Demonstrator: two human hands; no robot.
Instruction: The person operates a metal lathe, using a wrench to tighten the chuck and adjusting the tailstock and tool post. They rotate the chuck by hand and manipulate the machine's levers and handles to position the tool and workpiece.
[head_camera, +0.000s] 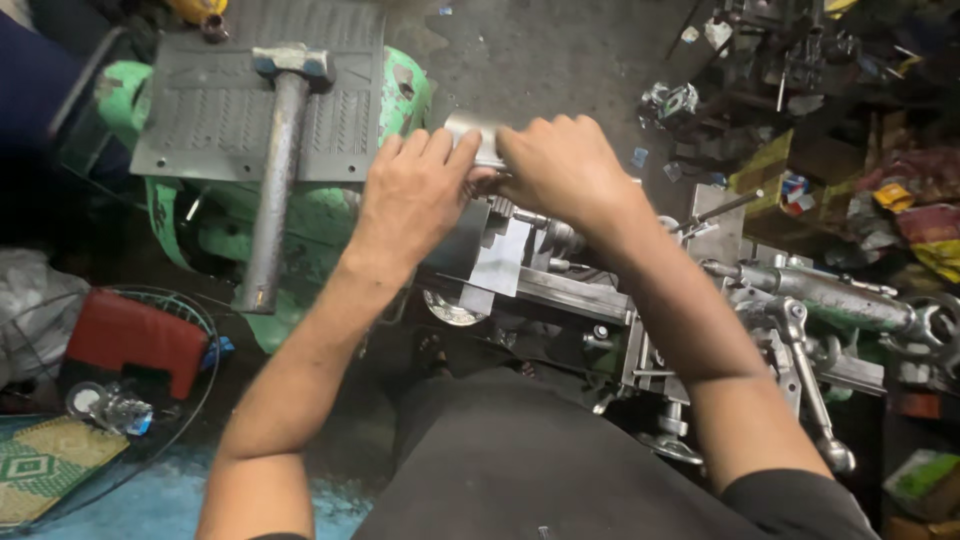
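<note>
Fingers (440, 150) of the left hand (415, 195) and those of the right hand (560, 165) were clamped together on a small, dull silver metal piece (470, 130), pinched between both hands over a lathe (560, 280). Just beyond the left fingers, a ribbed grey plate (200, 110) topped the green machine housing (405, 95), carrying a heavy steel hammer (275, 170). Past the right fingers, levers and handles (820, 300) crowded close. Further out, the grimy floor (540, 50) held scattered clutter and a red box (135, 340).

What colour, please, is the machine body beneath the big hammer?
Light green, chipped and grimy, on the machine body; the head view shows it.
</note>
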